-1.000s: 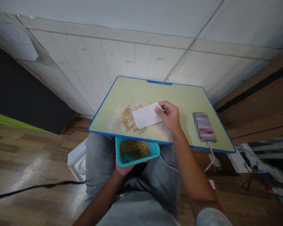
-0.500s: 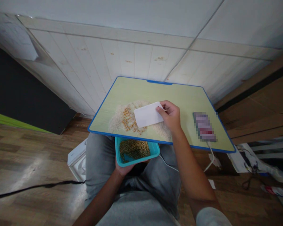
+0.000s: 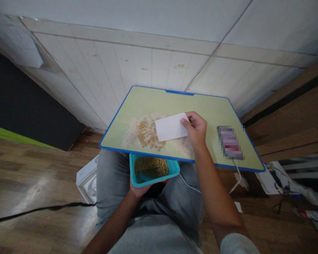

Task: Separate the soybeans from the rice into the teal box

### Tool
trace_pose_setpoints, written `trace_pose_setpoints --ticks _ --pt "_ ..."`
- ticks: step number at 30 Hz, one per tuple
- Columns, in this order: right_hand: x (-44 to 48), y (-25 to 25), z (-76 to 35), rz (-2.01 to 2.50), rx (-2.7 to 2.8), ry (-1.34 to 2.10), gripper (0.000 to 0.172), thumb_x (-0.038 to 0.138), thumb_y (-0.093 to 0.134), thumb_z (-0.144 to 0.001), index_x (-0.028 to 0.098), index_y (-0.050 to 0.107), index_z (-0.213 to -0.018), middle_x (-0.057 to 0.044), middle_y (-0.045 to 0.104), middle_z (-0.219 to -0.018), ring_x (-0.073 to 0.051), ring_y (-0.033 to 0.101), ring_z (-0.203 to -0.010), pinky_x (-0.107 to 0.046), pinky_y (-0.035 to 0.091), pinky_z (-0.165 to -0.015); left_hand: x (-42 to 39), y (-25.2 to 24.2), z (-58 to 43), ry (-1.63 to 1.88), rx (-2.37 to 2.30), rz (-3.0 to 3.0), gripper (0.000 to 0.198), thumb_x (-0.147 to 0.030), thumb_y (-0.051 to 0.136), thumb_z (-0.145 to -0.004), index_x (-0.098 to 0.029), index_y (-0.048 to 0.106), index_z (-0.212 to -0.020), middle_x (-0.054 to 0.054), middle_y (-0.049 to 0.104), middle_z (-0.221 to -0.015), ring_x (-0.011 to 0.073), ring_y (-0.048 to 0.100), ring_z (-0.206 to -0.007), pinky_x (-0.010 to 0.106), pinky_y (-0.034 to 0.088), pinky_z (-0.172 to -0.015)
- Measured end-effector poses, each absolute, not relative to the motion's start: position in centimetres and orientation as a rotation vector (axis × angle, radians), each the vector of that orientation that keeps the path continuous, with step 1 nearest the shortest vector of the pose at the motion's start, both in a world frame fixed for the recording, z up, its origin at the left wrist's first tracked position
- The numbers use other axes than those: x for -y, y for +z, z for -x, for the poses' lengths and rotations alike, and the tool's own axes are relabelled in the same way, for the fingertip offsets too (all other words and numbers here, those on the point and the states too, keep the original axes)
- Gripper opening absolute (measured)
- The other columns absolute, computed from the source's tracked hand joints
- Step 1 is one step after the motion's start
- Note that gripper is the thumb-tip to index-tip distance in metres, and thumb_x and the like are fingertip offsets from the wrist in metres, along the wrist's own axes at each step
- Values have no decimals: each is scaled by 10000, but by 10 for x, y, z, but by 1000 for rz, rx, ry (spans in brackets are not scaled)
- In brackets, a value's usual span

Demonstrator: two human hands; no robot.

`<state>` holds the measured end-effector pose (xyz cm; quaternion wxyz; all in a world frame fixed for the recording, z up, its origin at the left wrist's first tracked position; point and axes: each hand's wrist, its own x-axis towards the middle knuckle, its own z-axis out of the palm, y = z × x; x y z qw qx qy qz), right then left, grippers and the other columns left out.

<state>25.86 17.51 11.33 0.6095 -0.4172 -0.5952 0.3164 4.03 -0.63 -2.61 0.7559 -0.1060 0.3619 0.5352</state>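
Note:
A white card (image 3: pixel 171 128) is pinched in my right hand (image 3: pixel 196 127), over the middle of a pale green board (image 3: pixel 201 106) with a blue rim. Left of the card, yellow beans (image 3: pixel 145 135) lie scattered among white grains (image 3: pixel 131 134); more grains show below the card. My left hand (image 3: pixel 139 189) holds a turquoise tub (image 3: pixel 175 169) from beneath, under the board's near edge. Greenish-brown beans (image 3: pixel 153 166) fill much of the tub. Most of my left hand's fingers are hidden under it.
A phone (image 3: pixel 230 143), blurred out, lies on the board's right side with a white cable (image 3: pixel 238 181) hanging from it. A white box (image 3: pixel 87 176) stands on the floor at left. Cardboard boxes (image 3: pixel 294 120) are at the right, a white panelled wall (image 3: pixel 137 63) behind.
My right hand has moved a little to the right with the card, uncovering a few more beans. My left hand and the tub have stayed in place.

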Motion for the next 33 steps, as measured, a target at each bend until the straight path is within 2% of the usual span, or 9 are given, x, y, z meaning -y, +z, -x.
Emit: trace_pose_setpoints --ticks 3,6,10,15,20,25,33 --pt "-174 115 -259 956 1341 737 362 603 845 -837 262 724 -829 8 683 -760 -185 607 -717 -296 454 -613 6 -26 -40 1164 -774 255 513 -578 484 -1126 -346 712 -1523 107 817 -1487 449 612 -1567 844 402 -1300" --pt "-174 115 -260 958 1306 711 337 568 852 -823 258 721 -815 15 670 -739 -178 589 -701 -290 439 -608 6 -26 -40 1159 -767 268 524 -597 450 -1133 -351 724 -1504 88 808 -1509 465 592 -1584 854 373 -1313" --pt "-174 114 -261 958 1373 778 372 611 845 -831 261 720 -822 12 667 -742 -177 577 -687 -297 440 -607 6 -27 -39 1162 -788 235 523 -590 489 -1117 -349 731 -1513 85 797 -1533 470 569 -1606 822 425 -1302" --pt "-171 113 -262 957 1307 715 351 586 853 -830 262 721 -814 11 664 -749 -181 589 -699 -299 455 -619 7 -27 -39 1164 -747 269 526 -580 446 -1139 -350 724 -1521 78 810 -1510 460 572 -1606 841 361 -1326" --pt "-162 110 -265 957 1343 758 402 640 863 -840 264 721 -831 8 676 -761 -190 600 -715 -302 470 -625 6 -26 -39 1152 -760 237 513 -571 558 -1094 -338 737 -1515 112 776 -1563 467 576 -1600 839 395 -1300" --pt "-153 111 -265 944 1332 771 417 658 872 -828 265 732 -831 8 671 -748 -188 597 -708 -301 476 -623 7 -31 -39 1152 -780 225 533 -529 509 -1104 -350 722 -1558 97 737 -1624 437 516 -1653 780 342 -1350" --pt "-151 112 -265 951 1355 831 452 696 881 -791 272 726 -812 -1 697 -750 -194 608 -696 -320 509 -625 7 -30 -40 1164 -778 224 546 -542 442 -1131 -367 712 -1572 71 706 -1665 432 501 -1664 787 318 -1359"
